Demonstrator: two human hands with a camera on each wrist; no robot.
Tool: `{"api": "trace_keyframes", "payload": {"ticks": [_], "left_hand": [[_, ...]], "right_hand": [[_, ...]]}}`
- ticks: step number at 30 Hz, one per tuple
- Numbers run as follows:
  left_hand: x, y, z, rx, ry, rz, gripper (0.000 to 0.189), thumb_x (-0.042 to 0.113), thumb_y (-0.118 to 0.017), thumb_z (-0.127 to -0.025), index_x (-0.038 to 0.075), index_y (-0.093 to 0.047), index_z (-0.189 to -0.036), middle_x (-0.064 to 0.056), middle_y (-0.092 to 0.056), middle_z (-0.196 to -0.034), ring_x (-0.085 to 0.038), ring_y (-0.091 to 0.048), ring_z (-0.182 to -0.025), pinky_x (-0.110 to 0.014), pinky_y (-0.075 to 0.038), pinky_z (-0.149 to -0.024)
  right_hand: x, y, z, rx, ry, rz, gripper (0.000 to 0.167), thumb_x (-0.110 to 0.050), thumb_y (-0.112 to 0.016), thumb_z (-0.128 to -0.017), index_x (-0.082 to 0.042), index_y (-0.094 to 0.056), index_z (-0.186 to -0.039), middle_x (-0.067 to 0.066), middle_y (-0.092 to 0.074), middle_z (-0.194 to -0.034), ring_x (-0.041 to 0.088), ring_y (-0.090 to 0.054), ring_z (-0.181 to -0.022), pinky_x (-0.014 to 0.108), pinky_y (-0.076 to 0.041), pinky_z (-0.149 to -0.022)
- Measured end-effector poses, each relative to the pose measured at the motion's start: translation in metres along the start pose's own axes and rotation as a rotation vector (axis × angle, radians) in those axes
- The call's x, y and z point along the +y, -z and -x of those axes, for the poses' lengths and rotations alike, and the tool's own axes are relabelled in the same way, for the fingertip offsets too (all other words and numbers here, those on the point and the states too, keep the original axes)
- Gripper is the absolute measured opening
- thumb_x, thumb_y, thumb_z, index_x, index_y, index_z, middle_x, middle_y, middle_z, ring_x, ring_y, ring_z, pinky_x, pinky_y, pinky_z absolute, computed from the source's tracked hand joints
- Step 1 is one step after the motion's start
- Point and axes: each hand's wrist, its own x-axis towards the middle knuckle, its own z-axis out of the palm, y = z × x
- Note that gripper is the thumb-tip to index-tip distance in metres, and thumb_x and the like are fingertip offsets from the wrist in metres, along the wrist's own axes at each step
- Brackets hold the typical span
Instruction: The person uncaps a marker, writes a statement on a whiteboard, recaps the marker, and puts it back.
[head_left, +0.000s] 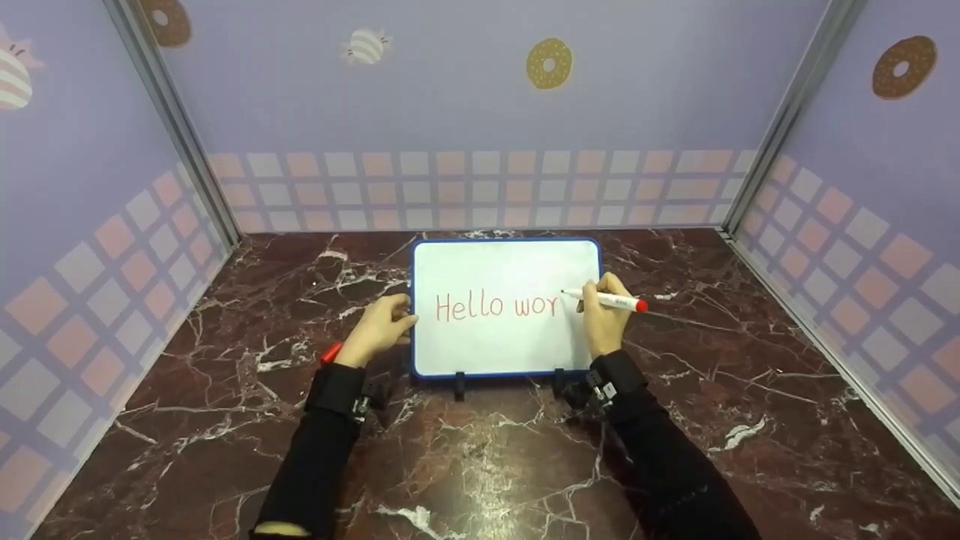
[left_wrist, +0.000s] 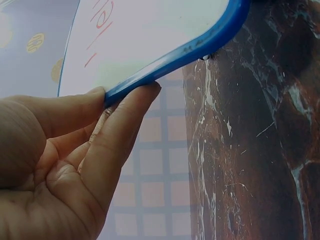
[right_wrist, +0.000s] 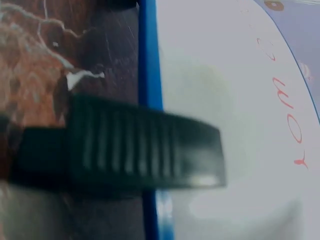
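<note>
1. The whiteboard (head_left: 487, 346) stood at the middle of the table (head_left: 757, 352), its lower edge at two black supports (head_left: 460, 387).
2. The left hand (head_left: 380, 325) pinched the board's left edge; the right hand (head_left: 606, 319) gripped the marker (head_left: 619, 301), its tip just beside the red "Hello wor" (head_left: 497, 306). Whether the tip touched, I could not tell.
3. If the left pinch loosened, pen pressure could perhaps tip the board.
4. The right hand, brushing leftward, might smear the letters.
5. Rightward, only narrow white room lay before the blue frame (head_left: 507, 375); wide letters could become cramped.
6. Both sides offered free table, though a red object (head_left: 331, 352) showed beside the left wrist.
</note>
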Motion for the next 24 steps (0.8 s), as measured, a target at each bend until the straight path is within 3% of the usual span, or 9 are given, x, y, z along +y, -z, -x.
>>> {"api": "trace_keyframes", "payload": {"ticks": [6,24], "left_hand": [[0.0012,0.0004,0.0008,0.009,-0.01,-0.024,0.036,0.002,-0.054,-0.099,-0.013,-0.048,-0.132,-0.038,-0.058,-0.126,-0.045,-0.065,-0.109,-0.048,-0.061,-0.087],[0.0013,0.0,0.0008,0.013,-0.017,-0.019,0.041,0.001,-0.054,-0.099,-0.015,-0.044,-0.136,-0.04,-0.055,-0.129,-0.048,-0.062,-0.113,-0.048,-0.061,-0.087]], "right_hand": [[0.0035,0.0022,-0.0029,-0.008,-0.002,-0.04,0.026,0.015,-0.051,-0.088,0.019,-0.035,-0.068,0.0,-0.049,-0.052,0.013,-0.052,-0.043,0.014,-0.04,-0.042],[0.0072,0.0042,-0.0054,-0.029,0.008,-0.008,0.026,0.014,-0.053,-0.086,0.019,-0.036,-0.068,0.004,-0.05,-0.051,0.014,-0.053,-0.042,0.014,-0.04,-0.041]]}}
